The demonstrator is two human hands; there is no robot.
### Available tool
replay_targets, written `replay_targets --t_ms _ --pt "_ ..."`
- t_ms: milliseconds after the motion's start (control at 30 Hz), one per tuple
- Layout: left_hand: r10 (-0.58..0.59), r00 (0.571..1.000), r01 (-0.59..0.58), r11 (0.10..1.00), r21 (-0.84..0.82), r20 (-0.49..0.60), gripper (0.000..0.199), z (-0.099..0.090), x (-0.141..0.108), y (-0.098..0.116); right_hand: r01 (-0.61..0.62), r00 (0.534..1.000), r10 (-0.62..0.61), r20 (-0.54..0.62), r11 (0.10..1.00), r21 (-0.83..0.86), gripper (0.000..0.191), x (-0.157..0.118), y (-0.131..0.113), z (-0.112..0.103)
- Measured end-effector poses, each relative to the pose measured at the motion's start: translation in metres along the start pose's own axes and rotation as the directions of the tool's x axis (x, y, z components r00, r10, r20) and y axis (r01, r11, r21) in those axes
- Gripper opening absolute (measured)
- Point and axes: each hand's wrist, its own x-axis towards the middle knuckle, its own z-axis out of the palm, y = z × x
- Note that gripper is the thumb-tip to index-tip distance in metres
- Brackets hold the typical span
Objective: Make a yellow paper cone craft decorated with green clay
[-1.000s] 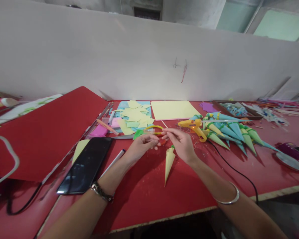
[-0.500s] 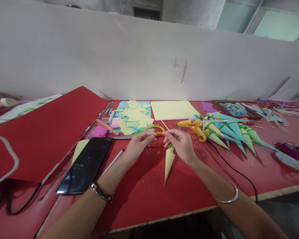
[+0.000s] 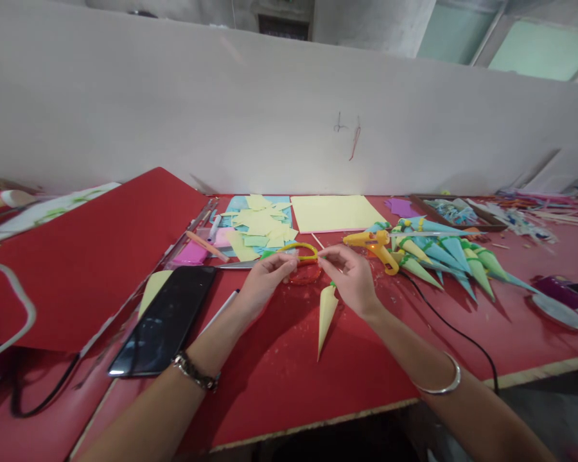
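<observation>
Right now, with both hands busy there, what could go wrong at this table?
The right hand is close to the hot-glue gun; if the gun is hot, a careless move might burn a finger. Its black cord runs to the front edge of the red table, where a snag could drag the gun. The yellow paper cone lies just below that hand and might get crushed.

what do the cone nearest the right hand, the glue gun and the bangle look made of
Cone: probably paper, matte, with a thin, pointed edge at its mouth. Glue gun: likely plastic, with a smooth, solid yellow body. Bangle: seems metal, polished, given its silvery shine.
</observation>
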Motion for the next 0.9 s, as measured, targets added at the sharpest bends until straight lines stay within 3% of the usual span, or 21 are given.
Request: replay_targets --t_ms 133,267,367,500,767,900 --pt "0.016 1.0 -0.016 1.0 -0.004 0.005 0.027 -0.0005 -0.0009 0.0005 -0.06 0.998 0.058 0.026 0.994 0.097 0.018 0.0007 -0.0003 -0.0011" --pt "0.022 1.0 -0.022 1.0 0.003 -0.015 0.038 -0.0013 -0.0003 -0.0007 -0.07 0.998 0.069 0.008 0.995 0.072 0.012 0.0011 -0.0009 -0.0008" --pt "0.013 0.999 -0.013 1.0 0.007 -0.04 0.034 -0.0011 0.0005 -0.0008 -0.102 0.995 0.101 0.015 0.989 0.105 0.012 0.0016 -0.0014 0.0003" --pt "0.005 0.999 -0.005 1.0 0.001 -0.033 0.023 -0.0008 0.0012 -0.0013 -0.198 0.978 0.177 0.109 0.954 0.227 0.021 0.0022 -0.003 0.0007" --pt "-0.065 0.996 0.071 0.993 -0.098 0.063 0.026 -0.0005 0.0007 -0.0035 -0.185 0.982 0.173 0.075 0.956 0.226 0.01 0.002 -0.0042 0.0008" --pt "-0.065 0.996 0.07 0.994 -0.089 0.054 0.023 0.001 -0.0014 -0.0022 -0.191 0.979 0.167 0.118 0.953 0.235 0.021 0.0018 -0.0057 -0.0003"
